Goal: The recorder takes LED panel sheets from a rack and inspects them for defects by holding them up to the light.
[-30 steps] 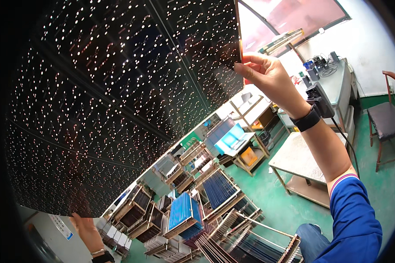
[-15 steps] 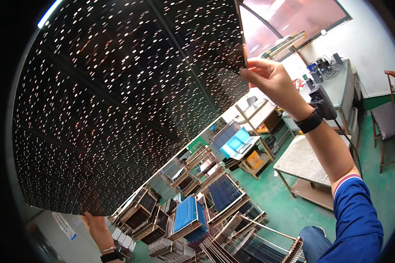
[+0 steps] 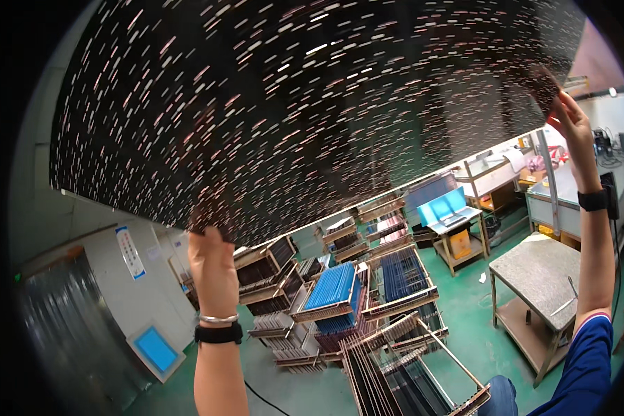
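A large, dark, see-through panel (image 3: 312, 118) covered with light specks is held up in front of me, filling the upper part of the head view. My left hand (image 3: 213, 270) grips its lower edge, the fingers showing dimly through it. By the right-hand edge my right hand (image 3: 574, 132) pinches the panel, with some fingertips behind it. The panel is tilted, its right end higher than its left. Dark bands circle both wrists, and the left also has a silver bangle.
Below the panel stand several racks of frames, including a blue-slatted rack (image 3: 331, 288) and an empty-looking wire rack (image 3: 416, 374). A grey-topped table (image 3: 537, 270) is at right. Beyond are a small stand with an open laptop (image 3: 447, 211) and a framed blue board (image 3: 156, 349) leaning low left.
The panel has levelled out somewhat and its left end has risen. My left hand has come further up into view, and my right hand is further right. The room has shifted and turned in the picture.
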Tool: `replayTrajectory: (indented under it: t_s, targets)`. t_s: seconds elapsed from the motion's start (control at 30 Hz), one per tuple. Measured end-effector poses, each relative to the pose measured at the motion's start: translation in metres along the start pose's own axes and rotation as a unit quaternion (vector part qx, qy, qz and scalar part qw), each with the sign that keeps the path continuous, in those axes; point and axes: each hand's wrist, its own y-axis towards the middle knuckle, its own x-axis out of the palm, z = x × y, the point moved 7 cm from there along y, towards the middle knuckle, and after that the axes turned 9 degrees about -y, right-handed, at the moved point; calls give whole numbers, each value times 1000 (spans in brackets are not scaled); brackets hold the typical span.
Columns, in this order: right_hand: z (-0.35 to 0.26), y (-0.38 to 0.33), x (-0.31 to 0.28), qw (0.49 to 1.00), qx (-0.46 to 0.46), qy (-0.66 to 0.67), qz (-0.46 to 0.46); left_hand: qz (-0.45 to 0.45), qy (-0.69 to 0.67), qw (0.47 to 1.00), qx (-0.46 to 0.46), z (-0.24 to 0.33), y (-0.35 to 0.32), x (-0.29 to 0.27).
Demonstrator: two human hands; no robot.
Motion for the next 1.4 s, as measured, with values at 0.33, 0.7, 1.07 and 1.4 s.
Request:
replayTrajectory:
  t_s: [0.33, 0.7, 1.07, 1.4]
  targets:
    - [57, 8, -28, 998, 58, -19, 14, -52, 12, 999, -4, -2, -2, 31]
    - [91, 6, -44, 997, 72, -23, 17, -47, 26, 998, -18, -11, -3, 51]
    - [126, -40, -7, 983, 144, -52, -97, -115, 71, 985, -110, -50, -29, 33]
    - [214, -151, 11, 955, 258, 29, -141, -63, 128, 968, -207, -152, -106, -30]
